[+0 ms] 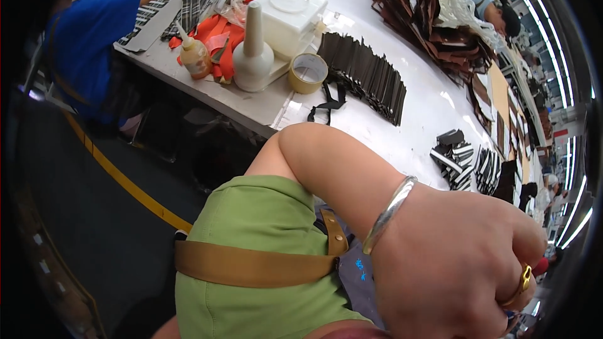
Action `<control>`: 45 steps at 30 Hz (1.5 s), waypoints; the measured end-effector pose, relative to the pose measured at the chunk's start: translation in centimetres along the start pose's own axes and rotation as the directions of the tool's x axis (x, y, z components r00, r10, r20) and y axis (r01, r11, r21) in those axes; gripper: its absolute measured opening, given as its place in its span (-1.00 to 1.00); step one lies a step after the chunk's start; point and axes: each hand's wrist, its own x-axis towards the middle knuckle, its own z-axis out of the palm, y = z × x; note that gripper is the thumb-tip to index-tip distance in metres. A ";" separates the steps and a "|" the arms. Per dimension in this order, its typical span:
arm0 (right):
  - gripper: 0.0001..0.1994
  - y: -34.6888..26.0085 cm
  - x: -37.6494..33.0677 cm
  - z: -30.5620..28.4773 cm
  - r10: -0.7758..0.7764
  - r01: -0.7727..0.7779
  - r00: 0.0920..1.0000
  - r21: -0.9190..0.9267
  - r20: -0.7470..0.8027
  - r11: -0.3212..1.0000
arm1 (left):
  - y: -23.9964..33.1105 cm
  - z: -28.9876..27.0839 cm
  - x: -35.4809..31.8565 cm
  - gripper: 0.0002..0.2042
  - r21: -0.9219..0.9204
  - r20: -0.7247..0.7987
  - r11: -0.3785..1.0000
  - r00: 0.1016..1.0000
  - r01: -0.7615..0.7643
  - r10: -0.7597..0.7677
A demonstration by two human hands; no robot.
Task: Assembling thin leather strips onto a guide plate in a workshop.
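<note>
My left hand [449, 257] is very close to the view, its back toward me, with a silver bangle [389, 215] at the wrist and a gold ring [525, 278] on a finger. Its fingers curl inward, and what they hold, if anything, is hidden. A small red patch shows just past the knuckles, too little to name. The bent forearm crosses above the worktable [402, 150], coming out of a green sleeve [251, 232] with a brown strap round it. My right hand does not appear.
On the table are a stack of dark strips [364, 75], a tape roll [308, 73], a white container [291, 16], a white long-necked bottle [253, 56], a glue bottle [195, 58], striped pieces [457, 162] and brown bundles [433, 31]. A person in blue [94, 50] works at far left.
</note>
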 end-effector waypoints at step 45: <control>-0.73 0.1 -7.5 -16.6 0.783 -0.793 0.610 0.114 0.126 0.599 | -10.4 35.9 -28.3 -0.76 -0.228 0.973 0.705 0.141 0.672 0.181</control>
